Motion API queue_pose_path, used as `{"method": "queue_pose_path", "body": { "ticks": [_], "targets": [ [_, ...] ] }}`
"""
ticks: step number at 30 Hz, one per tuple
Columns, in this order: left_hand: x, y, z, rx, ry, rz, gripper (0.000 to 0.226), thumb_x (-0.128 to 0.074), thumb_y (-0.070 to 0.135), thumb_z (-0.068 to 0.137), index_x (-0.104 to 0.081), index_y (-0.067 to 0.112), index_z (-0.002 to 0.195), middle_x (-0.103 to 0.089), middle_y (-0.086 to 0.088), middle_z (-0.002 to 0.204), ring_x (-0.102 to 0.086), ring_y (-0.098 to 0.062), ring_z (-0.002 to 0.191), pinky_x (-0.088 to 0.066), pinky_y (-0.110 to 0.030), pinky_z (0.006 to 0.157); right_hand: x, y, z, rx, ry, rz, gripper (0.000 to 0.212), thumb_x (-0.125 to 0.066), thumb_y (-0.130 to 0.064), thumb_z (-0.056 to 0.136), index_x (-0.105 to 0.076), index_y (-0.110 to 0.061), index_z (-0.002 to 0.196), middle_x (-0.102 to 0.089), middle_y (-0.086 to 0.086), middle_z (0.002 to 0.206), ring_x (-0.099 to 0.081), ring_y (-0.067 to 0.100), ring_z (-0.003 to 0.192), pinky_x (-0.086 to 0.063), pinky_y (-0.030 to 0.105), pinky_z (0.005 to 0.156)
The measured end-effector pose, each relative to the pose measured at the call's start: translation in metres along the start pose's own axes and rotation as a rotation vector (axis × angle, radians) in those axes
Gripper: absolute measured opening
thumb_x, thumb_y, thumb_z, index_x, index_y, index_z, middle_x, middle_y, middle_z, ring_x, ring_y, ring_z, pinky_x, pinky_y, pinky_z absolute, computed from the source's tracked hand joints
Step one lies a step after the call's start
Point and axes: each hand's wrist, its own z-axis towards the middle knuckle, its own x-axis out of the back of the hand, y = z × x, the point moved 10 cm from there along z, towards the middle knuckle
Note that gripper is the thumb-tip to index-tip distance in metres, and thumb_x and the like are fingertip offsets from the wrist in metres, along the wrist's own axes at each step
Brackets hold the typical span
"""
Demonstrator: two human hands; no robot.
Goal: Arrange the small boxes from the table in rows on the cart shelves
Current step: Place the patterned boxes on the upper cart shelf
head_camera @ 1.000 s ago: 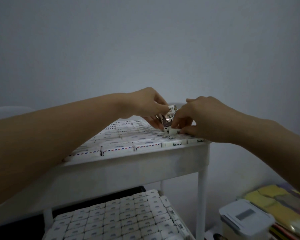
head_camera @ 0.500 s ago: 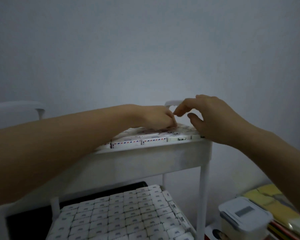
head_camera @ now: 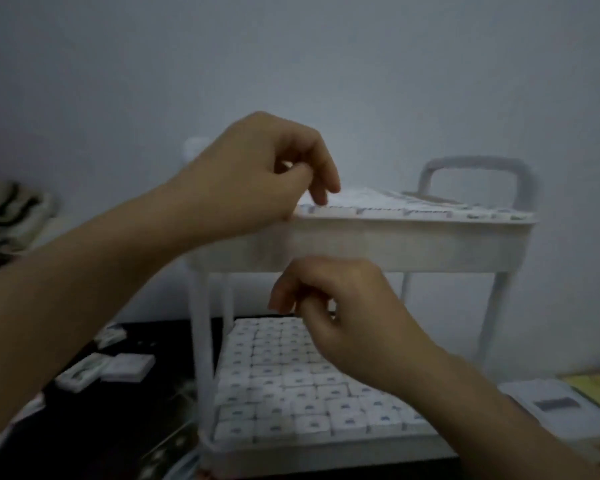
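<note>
White cart (head_camera: 413, 237) against grey wall (head_camera: 395, 81), small boxes (head_camera: 284, 386) tiling it; dark table (head_camera: 101, 427) left of cart. Left hand (head_camera: 253, 178), right hand (head_camera: 347, 320) curled; blur, cannot tell any grip.

I have one view to work from, the wide-angle head camera. It sits low and close, about level with the front rim of the cart's (head_camera: 201, 341) top shelf (head_camera: 413, 240). That shelf's rows show nearly edge-on, while I look down onto the lower shelf (head_camera: 326, 452). The camera faces the plain wall (head_camera: 395, 81) behind the cart. The left hand (head_camera: 257, 178) and right hand (head_camera: 343, 317) crowd the foreground, and the frame is blurred.
</note>
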Motion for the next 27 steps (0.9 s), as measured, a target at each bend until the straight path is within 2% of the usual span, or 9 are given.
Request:
{"method": "queue_pose_path", "body": {
  "ticks": [3, 8, 12, 14, 17, 19, 23, 25, 27],
  "targets": [
    [0.025, -0.035, -0.085, 0.044, 0.131, 0.047, 0.029, -0.047, 0.003, 0.084, -0.066, 0.021, 0.074, -0.067, 0.007, 0.067, -0.057, 0.000, 0.048, -0.039, -0.008, 0.050, -0.092, -0.018, 0.002, -0.023, -0.229, 0.076, 0.032, -0.047, -0.007, 0.081, -0.069, -0.025, 0.093, -0.072, -0.008, 0.094, -0.064, 0.010, 0.081, -0.053, 0.030, 0.074],
    [0.030, -0.175, -0.241, 0.454, 0.225, 0.200, 0.025, -0.047, 0.016, 0.083, -0.065, 0.033, 0.075, -0.068, 0.018, 0.072, -0.062, 0.003, 0.060, -0.052, -0.029, 0.061, -0.230, -0.045, 0.000, -0.033, -0.422, 0.205, 0.032, -0.049, -0.008, 0.086, -0.066, -0.025, 0.107, -0.067, -0.005, 0.109, -0.062, 0.016, 0.098, -0.051, 0.039, 0.086],
    [0.033, -0.271, -0.337, 0.747, 0.191, 0.376, 0.037, -0.056, 0.003, 0.083, -0.061, 0.040, 0.079, -0.066, 0.022, 0.084, -0.063, -0.002, 0.080, -0.052, -0.032, 0.071, -0.313, -0.032, 0.013, -0.113, -0.403, 0.145, 0.040, -0.049, -0.007, 0.084, -0.062, -0.023, 0.118, -0.057, -0.002, 0.121, -0.051, 0.018, 0.114, -0.045, 0.033, 0.094],
    [0.035, -0.290, -0.353, 0.757, 0.140, 0.483, 0.032, -0.058, 0.006, 0.082, -0.062, 0.037, 0.085, -0.062, 0.020, 0.091, -0.058, -0.007, 0.089, -0.044, -0.026, 0.075, -0.343, -0.015, 0.029, -0.181, -0.347, 0.077, 0.040, -0.050, -0.012, 0.086, -0.057, -0.021, 0.124, -0.052, 0.000, 0.127, -0.045, 0.021, 0.118, -0.043, 0.033, 0.095],
    [0.045, -0.318, -0.360, 0.760, 0.100, 0.648, 0.018, -0.058, 0.017, 0.081, -0.065, 0.028, 0.093, -0.062, 0.010, 0.097, -0.056, -0.018, 0.093, -0.045, -0.032, 0.077, -0.378, 0.014, 0.068, -0.261, -0.244, -0.031, 0.042, -0.049, -0.033, 0.087, -0.055, -0.018, 0.126, -0.051, 0.007, 0.129, -0.044, 0.029, 0.121, -0.041, 0.038, 0.099],
    [0.056, -0.340, -0.364, 0.798, 0.087, 0.703, 0.021, -0.054, 0.029, 0.082, -0.067, 0.023, 0.097, -0.064, 0.001, 0.102, -0.059, -0.025, 0.095, -0.047, -0.037, 0.082, -0.406, 0.035, 0.093, -0.304, -0.289, -0.120, 0.053, -0.043, -0.048, 0.089, -0.051, -0.021, 0.134, -0.044, 0.011, 0.140, -0.037, 0.032, 0.132, -0.031, 0.044, 0.110],
    [0.066, -0.371, -0.380, 0.927, -0.029, 0.738, 0.062, -0.030, 0.052, 0.086, -0.061, 0.018, 0.127, -0.054, -0.014, 0.136, -0.049, -0.034, 0.125, -0.037, -0.052, 0.106, -0.470, 0.071, 0.118, -0.380, -0.605, -0.216, 0.064, -0.025, -0.067, 0.093, -0.021, -0.038, 0.151, -0.003, 0.001, 0.163, 0.004, 0.029, 0.149, 0.003, 0.058, 0.116],
    [0.073, -0.373, -0.388, 0.992, -0.040, 0.687, 0.072, -0.020, 0.058, 0.084, -0.053, 0.022, 0.137, -0.044, -0.010, 0.146, -0.039, -0.029, 0.135, -0.026, -0.049, 0.114, -0.489, 0.079, 0.123, -0.365, -0.681, -0.249, 0.070, -0.020, -0.073, 0.090, -0.012, -0.042, 0.152, 0.007, -0.004, 0.163, 0.014, 0.026, 0.148, 0.009, 0.062, 0.114],
    [0.095, -0.371, -0.393, 0.977, 0.034, 0.673, 0.066, -0.025, 0.056, 0.085, -0.054, 0.023, 0.135, -0.045, -0.006, 0.146, -0.039, -0.027, 0.134, -0.024, -0.048, 0.115, -0.503, 0.084, 0.124, -0.354, -0.731, -0.259, 0.074, -0.020, -0.076, 0.088, -0.005, -0.042, 0.152, 0.009, -0.006, 0.162, 0.016, 0.024, 0.148, 0.010, 0.061, 0.114]
  ]
}}
